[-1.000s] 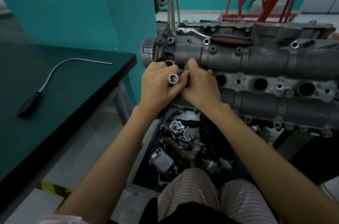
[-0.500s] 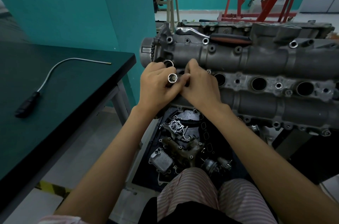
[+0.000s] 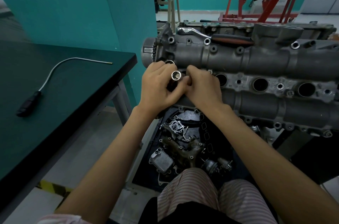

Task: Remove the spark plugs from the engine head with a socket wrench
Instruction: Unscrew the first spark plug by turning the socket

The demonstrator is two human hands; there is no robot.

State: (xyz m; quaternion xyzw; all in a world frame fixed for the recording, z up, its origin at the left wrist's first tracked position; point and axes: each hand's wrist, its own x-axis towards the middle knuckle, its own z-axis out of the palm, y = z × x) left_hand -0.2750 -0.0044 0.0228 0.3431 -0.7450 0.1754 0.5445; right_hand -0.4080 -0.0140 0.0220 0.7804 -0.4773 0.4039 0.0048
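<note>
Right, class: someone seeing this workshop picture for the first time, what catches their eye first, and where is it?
Probably the two hands at the centre: the left hand grips a shiny socket, open end up, while the right hand pinches at it. Behind them lies the grey engine head with its row of dark plug wells. A ratchet wrench rests on top.

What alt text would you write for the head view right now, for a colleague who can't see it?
Both hands meet over the grey metal engine head: the left hand grips a shiny steel socket, open end up, and the right hand pinches something hidden beside it. A ratchet wrench with a black-and-red handle lies on top.
</note>
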